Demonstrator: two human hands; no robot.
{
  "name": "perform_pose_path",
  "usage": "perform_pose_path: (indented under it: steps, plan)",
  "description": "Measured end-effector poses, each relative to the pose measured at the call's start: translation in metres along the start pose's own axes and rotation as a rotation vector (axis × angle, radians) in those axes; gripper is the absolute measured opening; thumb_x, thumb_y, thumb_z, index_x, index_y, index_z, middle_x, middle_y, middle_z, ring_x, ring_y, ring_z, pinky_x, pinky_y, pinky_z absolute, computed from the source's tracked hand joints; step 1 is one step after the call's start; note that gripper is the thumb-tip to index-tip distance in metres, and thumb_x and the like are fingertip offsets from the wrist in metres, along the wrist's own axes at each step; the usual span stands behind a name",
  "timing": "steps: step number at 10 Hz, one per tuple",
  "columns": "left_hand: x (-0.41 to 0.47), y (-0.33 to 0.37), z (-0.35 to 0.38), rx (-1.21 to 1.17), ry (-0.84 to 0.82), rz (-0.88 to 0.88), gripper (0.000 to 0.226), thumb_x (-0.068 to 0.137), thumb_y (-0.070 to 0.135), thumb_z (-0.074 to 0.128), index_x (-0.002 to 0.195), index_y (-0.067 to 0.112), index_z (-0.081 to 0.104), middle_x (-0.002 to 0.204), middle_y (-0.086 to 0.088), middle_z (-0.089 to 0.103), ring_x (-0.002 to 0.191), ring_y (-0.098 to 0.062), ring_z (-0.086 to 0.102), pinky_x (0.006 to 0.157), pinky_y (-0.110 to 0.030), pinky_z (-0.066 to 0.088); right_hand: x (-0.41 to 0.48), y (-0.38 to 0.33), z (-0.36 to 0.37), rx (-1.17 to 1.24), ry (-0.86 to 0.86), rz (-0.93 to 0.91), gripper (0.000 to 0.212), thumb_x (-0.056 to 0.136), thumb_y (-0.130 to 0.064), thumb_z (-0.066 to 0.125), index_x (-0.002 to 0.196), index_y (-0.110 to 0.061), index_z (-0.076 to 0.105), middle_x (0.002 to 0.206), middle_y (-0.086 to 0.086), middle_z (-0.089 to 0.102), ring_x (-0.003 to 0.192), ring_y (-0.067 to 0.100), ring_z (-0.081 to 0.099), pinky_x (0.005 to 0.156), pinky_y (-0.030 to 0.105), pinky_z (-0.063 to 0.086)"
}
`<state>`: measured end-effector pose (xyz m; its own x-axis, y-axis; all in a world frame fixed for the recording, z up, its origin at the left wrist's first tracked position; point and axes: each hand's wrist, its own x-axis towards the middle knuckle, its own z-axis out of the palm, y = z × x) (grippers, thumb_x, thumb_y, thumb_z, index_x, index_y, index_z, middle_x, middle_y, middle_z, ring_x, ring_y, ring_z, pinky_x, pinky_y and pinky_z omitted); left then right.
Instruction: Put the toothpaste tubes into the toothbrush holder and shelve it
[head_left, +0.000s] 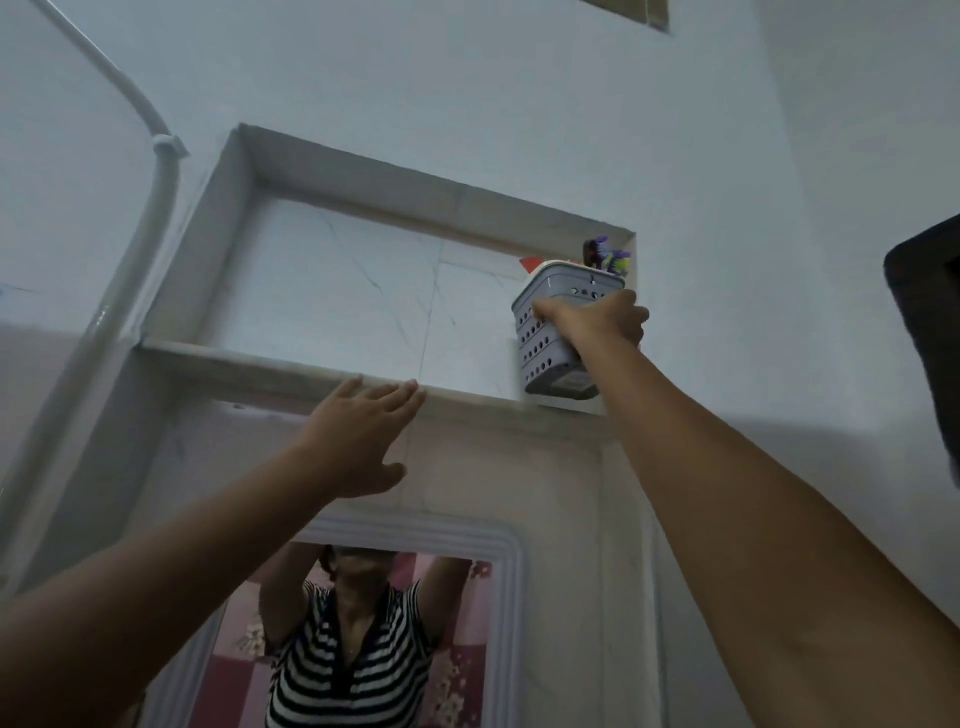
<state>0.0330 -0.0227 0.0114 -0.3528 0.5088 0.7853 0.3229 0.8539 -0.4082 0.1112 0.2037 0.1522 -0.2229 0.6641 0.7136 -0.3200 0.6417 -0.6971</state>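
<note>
A grey perforated toothbrush holder (545, 338) is raised at the right end of a recessed wall shelf (280, 364), tilted, its base just above the ledge. My right hand (597, 319) is shut on its side. A red tube end (530, 264) and purple-green items (608, 257) stick out of its top. My left hand (363, 431) is open, fingers spread, fingertips touching the front edge of the ledge near the middle.
A white pipe (150, 208) runs down the wall left of the niche. Below hangs a white-framed mirror (498, 545) reflecting a person in a striped shirt. A dark object (930, 322) juts in at the right edge.
</note>
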Motion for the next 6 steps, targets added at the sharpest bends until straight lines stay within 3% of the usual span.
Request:
perform_pose_path:
  steps: [2, 3, 5, 6]
  plan:
    - [0.0, 0.001, 0.008, -0.047, 0.026, -0.003, 0.09, 0.087, 0.047, 0.05, 0.155, 0.019, -0.002, 0.166, -0.001, -0.001, 0.153, -0.017, 0.004, 0.126, -0.039, 0.008, -0.001, 0.031, 0.04, -0.02, 0.081, 0.07, 0.116, 0.06, -0.056, 0.092, 0.15, -0.011, 0.035, 0.149, 0.015, 0.043, 0.134, 0.038, 0.048, 0.112, 0.056, 0.04]
    - [0.0, 0.001, 0.011, -0.082, 0.056, 0.0, 0.089, 0.087, 0.044, 0.052, 0.155, 0.02, 0.0, 0.166, 0.0, 0.001, 0.153, -0.016, 0.004, 0.126, -0.039, 0.009, -0.002, 0.054, 0.056, -0.03, 0.141, 0.021, 0.124, 0.064, -0.058, 0.09, 0.157, -0.008, 0.026, 0.155, 0.019, 0.04, 0.139, 0.039, 0.045, 0.117, 0.054, 0.036]
    - [-0.005, 0.005, 0.009, -0.118, 0.046, -0.016, 0.089, 0.086, 0.042, 0.054, 0.155, 0.02, 0.001, 0.166, 0.0, -0.001, 0.153, -0.016, 0.002, 0.126, -0.039, 0.009, 0.0, 0.077, 0.062, -0.111, 0.117, -0.139, 0.132, 0.077, -0.066, 0.078, 0.165, -0.001, 0.004, 0.17, 0.021, 0.018, 0.157, 0.038, 0.021, 0.127, 0.051, 0.02]
    - [-0.002, 0.005, -0.001, -0.081, 0.006, -0.011, 0.089, 0.088, 0.042, 0.055, 0.155, 0.018, 0.002, 0.166, -0.002, 0.001, 0.153, -0.018, 0.005, 0.125, -0.039, 0.008, -0.012, 0.084, 0.056, -0.186, 0.029, -0.235, 0.119, 0.09, -0.064, 0.065, 0.165, 0.001, 0.0, 0.174, 0.021, 0.003, 0.162, 0.036, 0.004, 0.131, 0.052, 0.012]
